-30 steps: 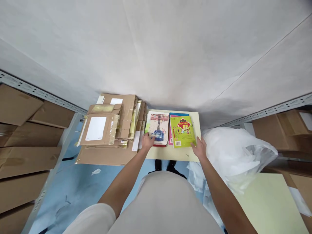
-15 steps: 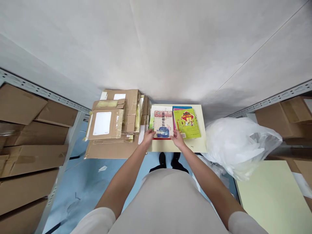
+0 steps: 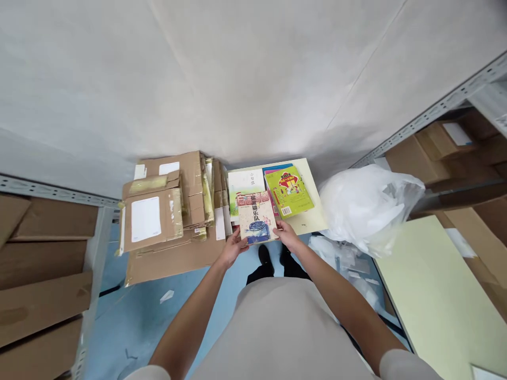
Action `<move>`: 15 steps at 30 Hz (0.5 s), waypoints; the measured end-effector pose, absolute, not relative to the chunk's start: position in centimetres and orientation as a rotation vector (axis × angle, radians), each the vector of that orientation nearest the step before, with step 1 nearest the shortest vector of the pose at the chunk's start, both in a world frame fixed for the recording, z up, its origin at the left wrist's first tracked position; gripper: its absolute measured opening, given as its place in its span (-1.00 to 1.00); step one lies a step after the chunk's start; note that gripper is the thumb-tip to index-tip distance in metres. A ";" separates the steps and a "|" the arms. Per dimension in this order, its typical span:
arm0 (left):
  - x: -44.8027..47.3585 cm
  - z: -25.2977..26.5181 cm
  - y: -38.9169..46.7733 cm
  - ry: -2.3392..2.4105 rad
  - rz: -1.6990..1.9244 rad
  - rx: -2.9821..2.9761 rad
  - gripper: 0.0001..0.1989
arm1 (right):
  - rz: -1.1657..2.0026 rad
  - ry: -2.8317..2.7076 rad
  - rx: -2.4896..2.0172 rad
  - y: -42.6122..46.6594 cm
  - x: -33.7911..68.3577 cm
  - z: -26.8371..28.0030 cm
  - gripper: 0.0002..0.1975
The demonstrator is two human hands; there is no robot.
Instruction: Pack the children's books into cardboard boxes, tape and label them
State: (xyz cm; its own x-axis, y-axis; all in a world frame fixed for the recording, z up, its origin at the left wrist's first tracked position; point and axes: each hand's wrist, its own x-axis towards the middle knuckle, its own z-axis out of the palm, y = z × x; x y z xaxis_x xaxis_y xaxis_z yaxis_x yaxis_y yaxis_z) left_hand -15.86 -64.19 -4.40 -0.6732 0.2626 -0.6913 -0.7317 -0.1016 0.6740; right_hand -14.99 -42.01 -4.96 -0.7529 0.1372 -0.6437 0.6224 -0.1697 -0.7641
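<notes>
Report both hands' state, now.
Left hand: closed, holding the beige book by its lower left corner.
Right hand: closed, holding its lower right side.

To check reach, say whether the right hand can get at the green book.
Probably yes: the green book lies uncovered near the right hand, though that hand holds the cream book.

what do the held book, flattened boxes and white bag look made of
Pale rectangular printed book: likely paper with a smooth card cover, by its crisp print; gloss unclear.
Stacked brown flattened boxes: probably corrugated cardboard, matte, with folded flaps and yellowish tape.
Bulging white bag: seemingly thin plastic film, slightly shiny, creased and see-through at one end.
</notes>
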 end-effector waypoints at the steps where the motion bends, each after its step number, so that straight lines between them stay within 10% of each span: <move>1: -15.6 -4.2 -64.0 1.507 1.855 -0.503 -0.12 | -2.012 1.760 0.859 -41.7 -14.5 -4.6 -0.71; 15: -12.2 2.5 -50.4 1.195 1.605 0.245 -0.24 | -2.518 1.784 0.932 -25.9 -0.1 3.9 -0.54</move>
State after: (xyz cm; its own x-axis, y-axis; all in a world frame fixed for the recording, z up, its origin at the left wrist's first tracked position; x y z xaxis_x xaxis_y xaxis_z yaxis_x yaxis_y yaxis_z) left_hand -12.23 -50.42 2.46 -0.4090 0.8219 -0.3965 -0.6155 0.0723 0.7848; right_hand -0.07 -25.93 3.94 -0.8297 0.3832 -0.4059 0.2559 -0.3851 -0.8867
